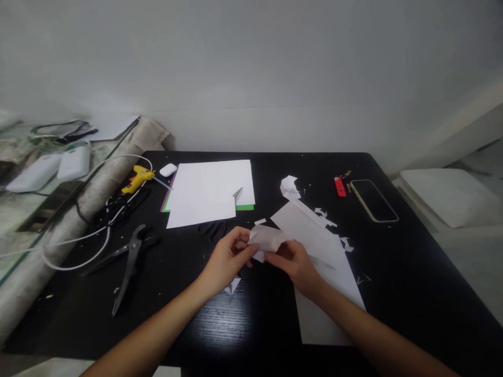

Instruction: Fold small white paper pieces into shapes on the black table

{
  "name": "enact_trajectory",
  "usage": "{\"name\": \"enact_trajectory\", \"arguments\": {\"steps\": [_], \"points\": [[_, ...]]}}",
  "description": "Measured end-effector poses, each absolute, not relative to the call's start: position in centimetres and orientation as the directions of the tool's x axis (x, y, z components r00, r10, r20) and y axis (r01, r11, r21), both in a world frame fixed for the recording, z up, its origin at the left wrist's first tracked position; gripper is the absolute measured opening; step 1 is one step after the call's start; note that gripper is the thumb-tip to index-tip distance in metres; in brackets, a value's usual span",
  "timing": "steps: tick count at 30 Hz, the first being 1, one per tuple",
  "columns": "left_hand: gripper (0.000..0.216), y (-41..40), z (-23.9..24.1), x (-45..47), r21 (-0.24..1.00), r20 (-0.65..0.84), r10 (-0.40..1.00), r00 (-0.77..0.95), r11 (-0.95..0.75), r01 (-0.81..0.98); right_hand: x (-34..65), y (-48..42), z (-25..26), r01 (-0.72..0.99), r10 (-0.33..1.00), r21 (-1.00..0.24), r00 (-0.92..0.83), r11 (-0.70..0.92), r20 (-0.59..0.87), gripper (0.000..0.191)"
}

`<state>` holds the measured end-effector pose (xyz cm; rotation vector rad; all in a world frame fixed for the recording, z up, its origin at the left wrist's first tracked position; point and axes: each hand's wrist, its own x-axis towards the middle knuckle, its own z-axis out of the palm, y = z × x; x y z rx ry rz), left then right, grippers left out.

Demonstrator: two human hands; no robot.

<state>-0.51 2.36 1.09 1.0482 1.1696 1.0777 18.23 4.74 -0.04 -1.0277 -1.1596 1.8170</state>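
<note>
Between my two hands, above the black table, is a small folded piece of white paper (269,236). My left hand (231,259) pinches its left end, thumb in front and fingers behind. At the right end, the thumb and fingers of my right hand (296,264) are closed on the same piece. A long white paper sheet (326,272) lies under my right hand and forearm. Small paper offcuts (346,244) are scattered along its right edge. Beyond its far end sits a crumpled or folded bit of white paper (290,187). Another scrap (233,286) lies below my left hand.
Stacked paper (208,188) lies at the back, scissors (238,193) partly under it. On the left are pliers (133,251), a yellow glue gun (137,179), a white case (168,169) and a looped white cable (106,235). A red lighter (340,187) and phone (374,201) lie right.
</note>
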Motion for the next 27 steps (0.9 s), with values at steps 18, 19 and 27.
{"name": "enact_trajectory", "arguments": {"steps": [18, 19, 27], "points": [[0.030, 2.4, 1.5, -1.4, 0.990, -0.129, 0.992, 0.002, 0.129, -0.056, 18.1, 5.4, -0.4, -0.257, 0.784, -0.796, -0.491, -0.548, -0.381, 0.026], [0.030, 2.4, 1.3, -1.4, 0.987, -0.137, 0.990, 0.013, 0.138, -0.077, 18.0, 5.3, -0.5, -0.260, 0.784, -0.796, -0.493, -0.547, -0.378, 0.031], [0.038, 2.5, 0.1, -1.7, 0.964, -0.212, 0.969, 0.124, 0.228, -0.134, 18.1, 5.2, -0.8, -0.292, 0.824, -0.826, -0.472, -0.482, -0.314, 0.037]]}}
